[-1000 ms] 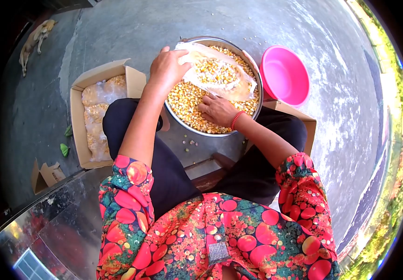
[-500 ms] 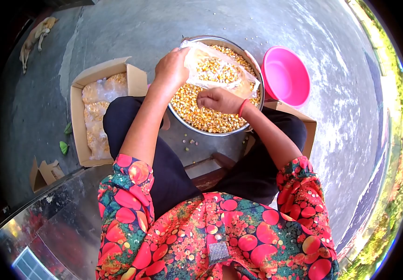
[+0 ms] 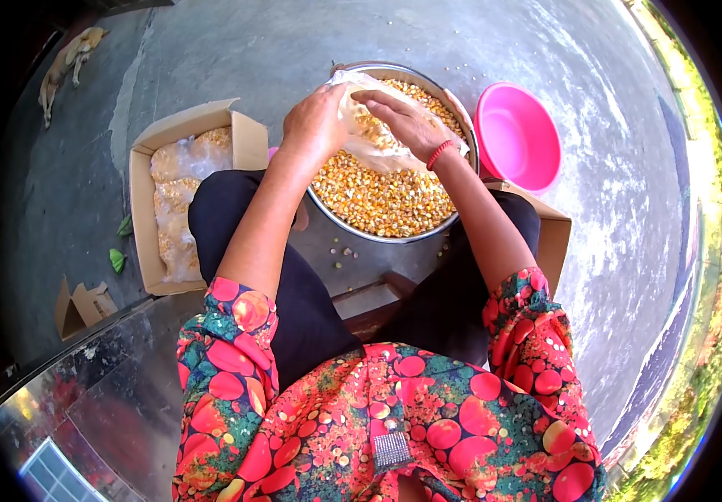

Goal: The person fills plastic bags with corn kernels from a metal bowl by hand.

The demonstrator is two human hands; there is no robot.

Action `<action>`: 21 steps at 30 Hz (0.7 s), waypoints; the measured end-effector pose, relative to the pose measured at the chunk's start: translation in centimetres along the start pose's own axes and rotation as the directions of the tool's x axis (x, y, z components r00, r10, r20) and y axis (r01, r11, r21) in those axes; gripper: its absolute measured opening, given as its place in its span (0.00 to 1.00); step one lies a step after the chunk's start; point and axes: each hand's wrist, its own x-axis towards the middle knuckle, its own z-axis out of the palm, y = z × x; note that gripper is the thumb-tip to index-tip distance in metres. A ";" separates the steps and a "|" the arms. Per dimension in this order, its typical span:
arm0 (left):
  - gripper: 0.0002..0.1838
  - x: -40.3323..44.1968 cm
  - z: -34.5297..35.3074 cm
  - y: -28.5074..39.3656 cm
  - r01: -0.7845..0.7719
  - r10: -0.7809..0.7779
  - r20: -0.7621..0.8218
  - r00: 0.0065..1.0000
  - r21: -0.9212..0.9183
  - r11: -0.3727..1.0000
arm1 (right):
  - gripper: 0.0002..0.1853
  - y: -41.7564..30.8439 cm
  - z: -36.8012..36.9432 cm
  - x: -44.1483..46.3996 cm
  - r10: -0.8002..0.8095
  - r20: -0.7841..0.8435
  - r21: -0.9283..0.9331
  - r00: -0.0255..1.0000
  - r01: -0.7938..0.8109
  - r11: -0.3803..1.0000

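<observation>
Basin (image 3: 394,241) filled with loose corn (image 3: 386,201) | pink tub (image 3: 520,138) just right of it | clear bag (image 3: 375,156) over the corn in the basin | left hand (image 3: 315,121) clutching the bag's left edge | right hand (image 3: 407,127) unclenched over the bag, contact unclear | red bracelet (image 3: 439,154)

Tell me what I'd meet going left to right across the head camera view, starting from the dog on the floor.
Dog, open cardboard box, left hand, right hand, pink basin, greenery.
</observation>
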 end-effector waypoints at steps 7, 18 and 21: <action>0.30 0.2 0.4 -0.6 -0.036 0.035 -0.040 0.999 -0.025 0.999 | 0.11 -1.3 -1.4 -1.2 0.188 0.451 -0.007 0.873 -0.207 0.978; 0.29 0.2 0.5 -0.5 -0.043 0.042 -0.022 0.999 -0.039 0.998 | 0.19 6.3 4.5 -5.5 -0.253 0.409 -0.660 0.877 0.475 0.581; 0.29 0.4 0.9 -0.7 -0.054 0.053 -0.028 0.998 -0.035 0.998 | 0.20 7.1 5.0 -5.9 -0.325 0.444 -0.704 0.835 0.550 0.451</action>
